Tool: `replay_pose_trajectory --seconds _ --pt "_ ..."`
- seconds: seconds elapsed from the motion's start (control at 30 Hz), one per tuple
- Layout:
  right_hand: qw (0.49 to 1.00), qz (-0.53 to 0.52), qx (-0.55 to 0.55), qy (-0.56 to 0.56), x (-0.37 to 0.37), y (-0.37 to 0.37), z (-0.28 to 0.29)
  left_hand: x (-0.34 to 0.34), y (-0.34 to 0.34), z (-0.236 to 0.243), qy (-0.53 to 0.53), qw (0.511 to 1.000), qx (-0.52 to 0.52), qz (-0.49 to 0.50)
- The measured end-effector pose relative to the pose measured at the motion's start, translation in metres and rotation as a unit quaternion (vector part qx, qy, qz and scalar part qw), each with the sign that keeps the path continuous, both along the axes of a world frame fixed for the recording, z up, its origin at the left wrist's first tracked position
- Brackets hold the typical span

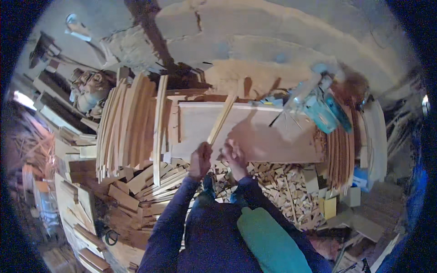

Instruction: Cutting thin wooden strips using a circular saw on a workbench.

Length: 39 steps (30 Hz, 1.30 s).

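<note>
My left hand [200,160] is closed around the near end of a narrow wooden strip [222,117]. The strip slants up and to the right across a pale board-topped bench [277,136]. Just right of it is my right hand [234,158], its fingers curled in toward the left hand. Whether anything small lies inside those fingers is hidden. Another long strip [160,129] lies to the left of my hands, its near end sticking out past the bench edge. A teal power saw [324,113] stands at the bench's right end.
Stacked wooden slats [129,123] fill the left side, and more slats [342,154] stand at the right. Below the bench is a heap of small wood offcuts [277,186]. A dark cable coil [111,237] lies at the lower left. A yellow block [330,208] sits at the lower right.
</note>
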State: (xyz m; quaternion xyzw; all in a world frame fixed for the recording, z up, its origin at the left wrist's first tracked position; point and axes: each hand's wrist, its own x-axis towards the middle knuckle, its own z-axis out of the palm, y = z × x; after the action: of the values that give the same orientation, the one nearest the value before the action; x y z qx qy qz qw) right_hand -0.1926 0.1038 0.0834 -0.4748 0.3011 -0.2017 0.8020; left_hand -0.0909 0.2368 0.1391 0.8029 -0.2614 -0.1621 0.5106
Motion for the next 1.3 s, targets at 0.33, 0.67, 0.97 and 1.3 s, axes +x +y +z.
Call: replay_pose_trajectory --seconds 0.33,0.67,0.97,1.3 --pt "0.969 -0.171 -0.176 -0.012 -0.019 -0.056 0.059 -0.058 0.055 0.008 -0.205 0.961 0.121 -0.141" --pt "0.976 -0.171 -0.129 -0.038 -0.059 -0.067 0.04 -0.086 0.038 0.008 -0.204 0.969 0.11 -0.089" --pt "0.977 -0.18 -0.104 -0.043 -0.101 -0.08 0.028 -0.111 0.014 0.0 -0.234 0.963 0.116 -0.072" --pt "0.944 -0.237 -0.229 -0.01 -0.116 -0.07 0.073 -0.098 0.002 0.005 -0.327 0.937 0.11 -0.059"
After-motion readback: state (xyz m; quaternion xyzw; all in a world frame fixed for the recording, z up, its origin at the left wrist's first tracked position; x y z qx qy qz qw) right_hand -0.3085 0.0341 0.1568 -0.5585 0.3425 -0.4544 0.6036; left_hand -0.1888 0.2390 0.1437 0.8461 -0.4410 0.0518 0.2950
